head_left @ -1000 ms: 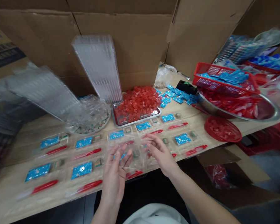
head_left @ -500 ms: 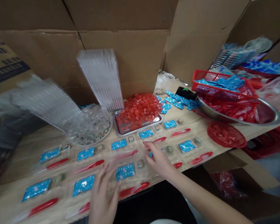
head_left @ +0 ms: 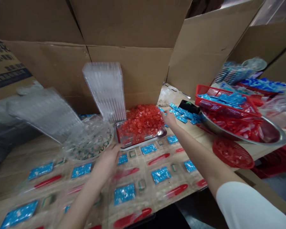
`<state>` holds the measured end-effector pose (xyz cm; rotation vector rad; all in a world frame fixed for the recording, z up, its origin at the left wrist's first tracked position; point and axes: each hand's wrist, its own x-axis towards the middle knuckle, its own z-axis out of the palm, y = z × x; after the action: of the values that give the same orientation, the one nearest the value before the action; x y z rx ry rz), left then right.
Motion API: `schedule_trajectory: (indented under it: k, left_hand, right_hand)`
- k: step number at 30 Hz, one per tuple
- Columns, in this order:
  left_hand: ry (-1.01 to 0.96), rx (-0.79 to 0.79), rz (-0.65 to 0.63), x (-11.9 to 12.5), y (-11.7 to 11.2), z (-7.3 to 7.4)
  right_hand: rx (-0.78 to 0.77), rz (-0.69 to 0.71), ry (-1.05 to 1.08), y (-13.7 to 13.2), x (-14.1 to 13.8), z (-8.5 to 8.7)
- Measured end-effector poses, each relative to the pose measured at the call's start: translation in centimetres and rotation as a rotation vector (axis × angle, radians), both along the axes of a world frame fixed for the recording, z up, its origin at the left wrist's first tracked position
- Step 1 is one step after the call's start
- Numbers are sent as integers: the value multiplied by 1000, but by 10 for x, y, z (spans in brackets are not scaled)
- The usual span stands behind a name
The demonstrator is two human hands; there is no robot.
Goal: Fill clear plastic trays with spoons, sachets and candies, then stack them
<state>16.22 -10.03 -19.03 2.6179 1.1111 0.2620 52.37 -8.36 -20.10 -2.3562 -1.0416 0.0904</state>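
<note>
My right hand (head_left: 169,119) reaches to the right edge of a heap of small translucent red pieces (head_left: 143,122), beside loose blue packets (head_left: 181,112). Its fingertips are small and partly hidden, so its grip is unclear. Blurred by motion, my left hand (head_left: 111,155) is near the front left corner of the metal tray (head_left: 143,143) under the heap. Close by it lies a round container (head_left: 90,141) of small green-and-white pieces. Clear trays in rows cover the table front, each with a blue packet (head_left: 124,193), a small striped piece (head_left: 142,184) and a red-handled item (head_left: 177,190).
Two stacks of clear plastic trays (head_left: 107,89) lean at the back, before cardboard walls (head_left: 133,73). On the right, a red basket (head_left: 252,111) of blue packets sits over a steel basin (head_left: 282,135) holding red items. A small red basket (head_left: 249,160) stands near the table edge.
Both hands have moved away from the front trays toward the back: the right to the far side of the red heap, the left to the metal tray's corner. The view has shifted a little.
</note>
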Motion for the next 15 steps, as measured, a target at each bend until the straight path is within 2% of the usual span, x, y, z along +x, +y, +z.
schedule_trajectory:
  k: [2,5,11,15]
  left_hand:
    - [90,-23,6,20,26,-2]
    - [127,-35,-39,37,48,-12]
    - [128,-84,-147,44,58,-32]
    - [103,-86,-176,45,59,-37]
  right_hand:
    - [-26,-40,10,18,1,-4]
    - [-40,-60,1,35,-9,-10]
    - [-1,-41,-85,33,-45,-18]
    - [33,78,-134,21,-83,-20]
